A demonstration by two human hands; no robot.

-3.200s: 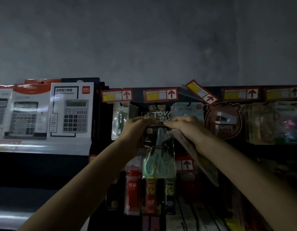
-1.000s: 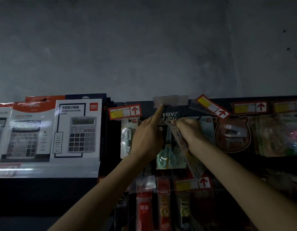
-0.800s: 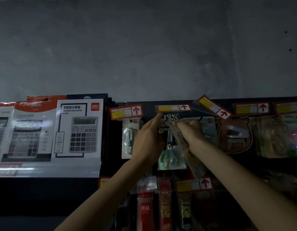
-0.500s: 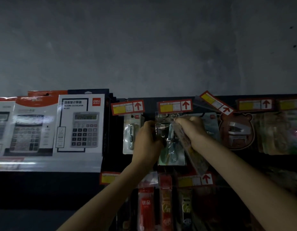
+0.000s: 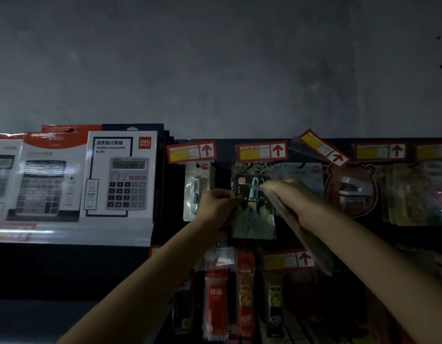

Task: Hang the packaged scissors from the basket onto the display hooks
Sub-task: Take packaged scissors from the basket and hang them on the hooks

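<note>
A clear pack of scissors (image 5: 252, 209) with mint handles hangs in front of the dark display board, just under a red and yellow price tag (image 5: 262, 152). My left hand (image 5: 218, 203) pinches the pack's left edge. My right hand (image 5: 288, 194) pinches its upper right part and also holds a bundle of more clear packs (image 5: 306, 234) that slants down to the right. The hook itself is hidden behind the pack and the tag.
Boxed calculators (image 5: 120, 175) stand on a shelf to the left. A small carded item (image 5: 196, 192) hangs left of the scissors. A bear-shaped stapler pack (image 5: 351, 189) hangs to the right. Red pen refill packs (image 5: 216, 301) hang below. A tilted price tag (image 5: 323, 147) sticks out nearby.
My left hand came down from lifting the price tag to the pack's left edge, and the tag has dropped back flat. The scissors pack now hangs lower and straighter under it.
</note>
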